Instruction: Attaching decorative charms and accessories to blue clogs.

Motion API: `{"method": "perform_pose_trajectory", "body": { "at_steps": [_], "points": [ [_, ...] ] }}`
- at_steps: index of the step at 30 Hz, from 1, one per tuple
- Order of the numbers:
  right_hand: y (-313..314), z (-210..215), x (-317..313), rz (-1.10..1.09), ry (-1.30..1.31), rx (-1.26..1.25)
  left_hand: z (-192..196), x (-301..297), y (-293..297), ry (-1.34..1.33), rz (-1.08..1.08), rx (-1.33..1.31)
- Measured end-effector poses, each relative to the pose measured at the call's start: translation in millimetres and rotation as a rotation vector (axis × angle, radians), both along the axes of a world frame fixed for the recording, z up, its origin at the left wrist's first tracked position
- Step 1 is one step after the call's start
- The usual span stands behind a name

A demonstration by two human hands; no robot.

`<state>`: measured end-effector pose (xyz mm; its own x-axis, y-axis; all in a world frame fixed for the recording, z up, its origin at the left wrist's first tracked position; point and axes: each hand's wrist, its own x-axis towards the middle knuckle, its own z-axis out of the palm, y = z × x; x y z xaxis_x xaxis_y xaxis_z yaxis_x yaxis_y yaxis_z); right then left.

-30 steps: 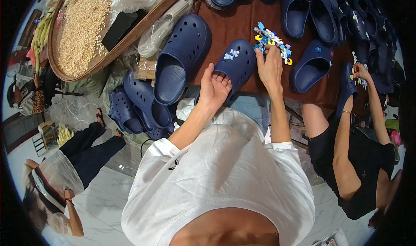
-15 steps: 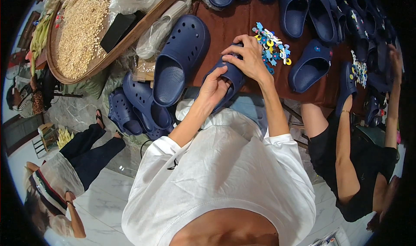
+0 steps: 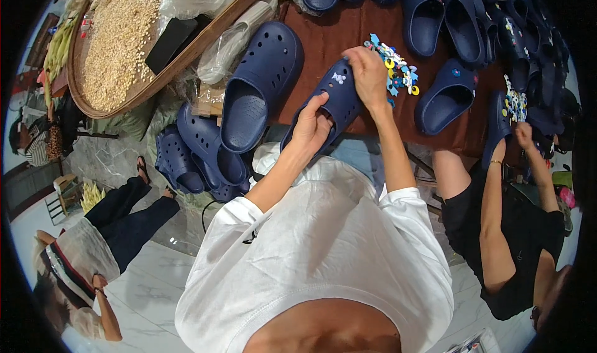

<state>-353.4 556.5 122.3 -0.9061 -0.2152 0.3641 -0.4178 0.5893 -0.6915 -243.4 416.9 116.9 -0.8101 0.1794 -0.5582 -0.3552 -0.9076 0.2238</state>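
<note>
In the head view, the left hand (image 3: 313, 127) grips the heel end of a navy blue clog (image 3: 329, 101), fingers curled round its rim, while the right hand (image 3: 368, 73) closes over the toe end, fingertips pressed on the upper near a small white charm (image 3: 339, 78). The clog lies tilted across the near edge of the brown cloth-covered table (image 3: 348, 36), between a larger navy clog (image 3: 258, 82) on its left and a pile of coloured shoe charms (image 3: 396, 67) just beside the right hand. Half a second ago the right hand covered most of the clog's upper; now it sits nearer the toe, so more of the upper and the white charm show, and the left hand has slid lower along the heel. To the right, another person's hand (image 3: 524, 134), raised higher before, now hangs by a second cluster of charms (image 3: 515, 104).
</note>
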Motion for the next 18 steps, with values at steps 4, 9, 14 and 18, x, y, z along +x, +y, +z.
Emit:
{"method": "perform_pose_trajectory", "body": {
  "at_steps": [4,9,14,18],
  "points": [
    [27,-11,-9,-0.214,-0.005,0.043,7,-3,3,-0.006,0.004,0.017],
    [31,-6,-3,-0.129,0.034,0.003,12,-10,-2,0.033,-0.059,0.168],
    [22,14,6,0.298,-0.218,0.111,6,-12,-6,0.096,-0.086,0.205],
    [23,14,0,0.317,-0.312,0.078,4,-13,-5,0.116,-0.117,0.177]
  ]
}}
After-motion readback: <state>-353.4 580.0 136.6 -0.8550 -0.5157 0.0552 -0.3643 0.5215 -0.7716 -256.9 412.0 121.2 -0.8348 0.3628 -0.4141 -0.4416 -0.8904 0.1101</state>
